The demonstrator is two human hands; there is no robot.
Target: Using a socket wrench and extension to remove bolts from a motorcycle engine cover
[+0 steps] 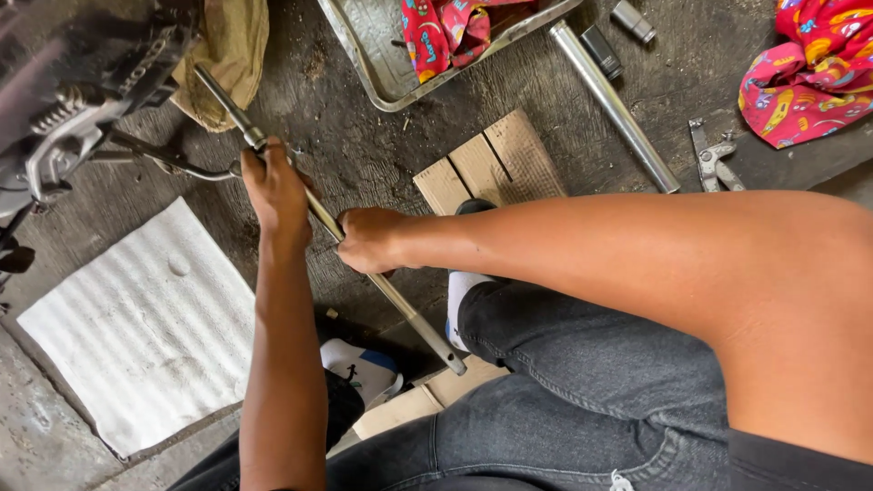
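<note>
Seen from above, seated low on a stained concrete floor point(364, 164), knees in dark jeans point(582, 364) filling the lower right of the frame.

Upper left: part of a motorcycle engine point(64, 100), dark and greasy, close enough for tools to reach.

Lower left: a white corrugated sheet point(136, 336) laid flat, likely as a clean place beside the work.

Top centre: a metal tray point(373, 55) holding a red patterned rag point(441, 32); a second such rag point(809, 82) at the upper right.

Running diagonally from the engine down to centre frame: a long steel bar point(400, 305), gripped in two places for leverage. Left hand point(273, 191) higher up, fingers wrapped tight around the bar near the engine end; right hand point(368, 241) lower, fingers likewise clamped on it, free end poking out beyond toward the knees.

Right of the tray: a loose steel tube point(614, 105), lying within arm's reach.

Centre: a small slatted wooden board point(491, 168) underfoot.

Upper right: pliers point(712, 159) and two dark sockets point(618, 36), set aside.
</note>
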